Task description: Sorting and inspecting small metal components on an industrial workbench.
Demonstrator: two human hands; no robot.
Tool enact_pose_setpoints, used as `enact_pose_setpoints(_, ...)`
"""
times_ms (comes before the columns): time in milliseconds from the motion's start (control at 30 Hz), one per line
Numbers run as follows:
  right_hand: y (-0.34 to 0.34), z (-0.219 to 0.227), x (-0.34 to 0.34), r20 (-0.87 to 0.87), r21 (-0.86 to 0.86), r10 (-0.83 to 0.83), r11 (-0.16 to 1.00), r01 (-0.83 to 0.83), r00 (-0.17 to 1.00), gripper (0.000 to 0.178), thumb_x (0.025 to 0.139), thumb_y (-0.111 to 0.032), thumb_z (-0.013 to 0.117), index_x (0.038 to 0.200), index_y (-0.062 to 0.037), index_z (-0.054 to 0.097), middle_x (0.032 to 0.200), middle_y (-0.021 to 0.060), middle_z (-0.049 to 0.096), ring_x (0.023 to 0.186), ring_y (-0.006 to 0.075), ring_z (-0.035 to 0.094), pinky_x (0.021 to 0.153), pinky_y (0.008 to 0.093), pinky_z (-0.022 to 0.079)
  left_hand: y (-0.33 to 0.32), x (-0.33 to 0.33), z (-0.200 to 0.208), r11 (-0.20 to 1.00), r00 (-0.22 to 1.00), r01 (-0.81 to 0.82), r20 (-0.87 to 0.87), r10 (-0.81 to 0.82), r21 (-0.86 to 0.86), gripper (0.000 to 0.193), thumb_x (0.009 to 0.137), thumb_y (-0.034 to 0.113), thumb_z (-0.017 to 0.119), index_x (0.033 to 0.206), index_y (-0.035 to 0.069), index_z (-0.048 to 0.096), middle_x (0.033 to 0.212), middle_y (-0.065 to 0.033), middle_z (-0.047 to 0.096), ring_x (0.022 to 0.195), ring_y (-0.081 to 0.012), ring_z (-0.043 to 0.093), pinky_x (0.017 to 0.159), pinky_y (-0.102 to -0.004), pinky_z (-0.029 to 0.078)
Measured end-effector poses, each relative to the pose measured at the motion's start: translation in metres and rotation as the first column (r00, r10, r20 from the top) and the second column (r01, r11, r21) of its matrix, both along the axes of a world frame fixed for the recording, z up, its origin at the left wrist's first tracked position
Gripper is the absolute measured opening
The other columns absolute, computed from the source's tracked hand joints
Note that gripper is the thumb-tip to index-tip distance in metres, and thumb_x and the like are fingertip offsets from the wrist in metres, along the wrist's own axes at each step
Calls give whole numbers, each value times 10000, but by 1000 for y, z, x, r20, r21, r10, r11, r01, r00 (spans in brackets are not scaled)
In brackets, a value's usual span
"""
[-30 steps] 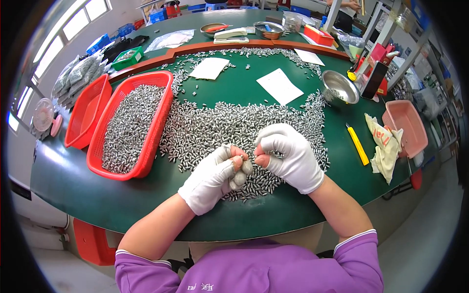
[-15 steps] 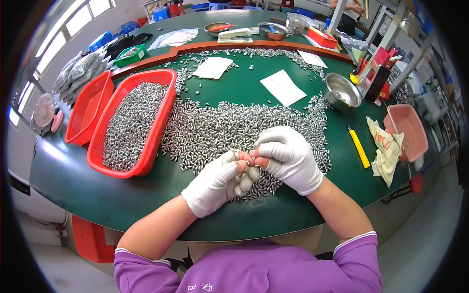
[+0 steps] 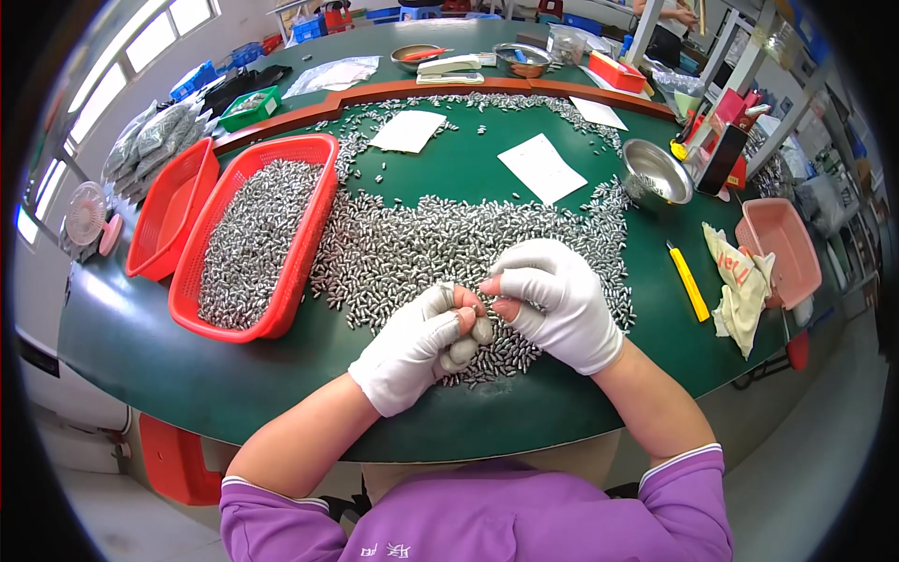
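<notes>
Above silvery, oblong metal pieces on green tabletop, pressing thumb to forefinger in white-gloved left hand, possibly hiding one; parting both in white-gloved right hand; likely handling light, rigid, slippery, best pinching mid-length.

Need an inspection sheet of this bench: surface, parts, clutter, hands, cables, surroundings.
Surface: green table, glossy, bare along the near edge.
Job's things: small metal pieces spread loose across the middle; more fill a red basket at left.
Clutter: white sheets; at right, metal bowl, yellow cutter, crumpled cloth.
Grippers: left hand and right hand gloved, some fingertips bare, close together over the pieces; grip unclear.
Cables: none clearly made out.
Surroundings: windows at left; another person far right.
</notes>
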State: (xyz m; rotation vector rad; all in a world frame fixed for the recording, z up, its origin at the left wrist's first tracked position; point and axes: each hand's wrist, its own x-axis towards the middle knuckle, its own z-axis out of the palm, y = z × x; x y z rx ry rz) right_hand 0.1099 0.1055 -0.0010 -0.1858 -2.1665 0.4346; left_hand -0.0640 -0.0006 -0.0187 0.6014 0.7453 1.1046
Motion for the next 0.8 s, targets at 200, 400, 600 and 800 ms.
enact_pose_setpoints(200,2,4,-1,27,37,116,992,-117,993,231,641,-72,766,849,-66,666,819,77,637,725,282,628,629,375,518,2,-2,-5,999,999,40,-37,-39,16,255,952,222,578,1126,66,477,888,2,572,657,-29,449,588,-164,384)
enact_pose_setpoints(400,7,-7,4,98,85,-107,991,99,989,213,679,-83,745,879,-63,672,877,83,650,798,284,635,692,369,522,-1,0,6,1000,995,-7,-101,6,-18,206,962,205,557,1098,73,476,885,-1,574,640,-39,435,566,-178,371)
enact_pose_setpoints(600,11,-20,11,366,29,-190,981,193,911,201,690,-146,741,871,-83,680,952,62,636,964,275,601,857,386,494,1,1,3,999,998,-33,-54,32,-10,197,956,200,572,1076,81,471,887,-8,575,636,-50,438,562,-191,372)
enact_pose_setpoints(800,7,-18,6,428,12,-201,976,217,881,145,698,-125,732,803,-76,645,929,65,631,943,269,606,842,376,491,2,-5,-6,1000,998,2,70,-3,13,227,941,206,597,1084,83,470,893,-14,576,653,-63,462,589,-202,396)
